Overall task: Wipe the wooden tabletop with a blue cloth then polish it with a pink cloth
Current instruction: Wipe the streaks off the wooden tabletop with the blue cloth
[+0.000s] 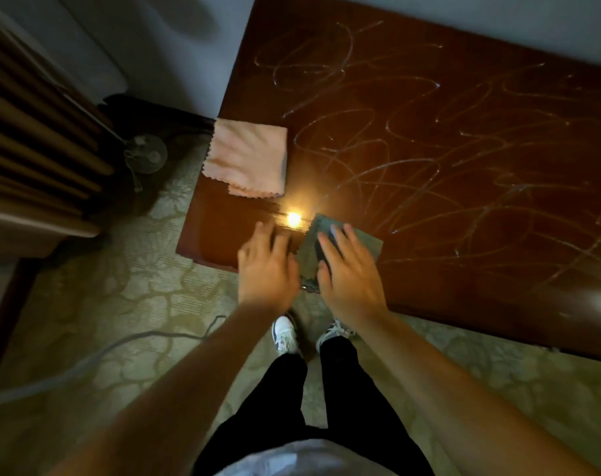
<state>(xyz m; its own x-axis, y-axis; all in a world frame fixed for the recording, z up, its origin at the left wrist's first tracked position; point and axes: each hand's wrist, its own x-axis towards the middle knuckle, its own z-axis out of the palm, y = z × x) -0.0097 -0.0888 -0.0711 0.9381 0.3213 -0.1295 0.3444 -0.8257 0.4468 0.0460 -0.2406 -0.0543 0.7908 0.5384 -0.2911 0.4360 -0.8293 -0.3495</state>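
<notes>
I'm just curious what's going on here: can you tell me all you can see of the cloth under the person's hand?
The blue cloth looks grey-blue in the dim light, soft like microfibre, with a zigzag-cut edge. It lies flat near the front edge of the wooden tabletop, one corner hanging slightly over it. The right hand rests on it with fingers spread; the left hand is beside it.

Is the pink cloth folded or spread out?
Folded. The pink cloth lies untouched near the table's left edge, with a second zigzag-edged layer showing at its near side.
</notes>
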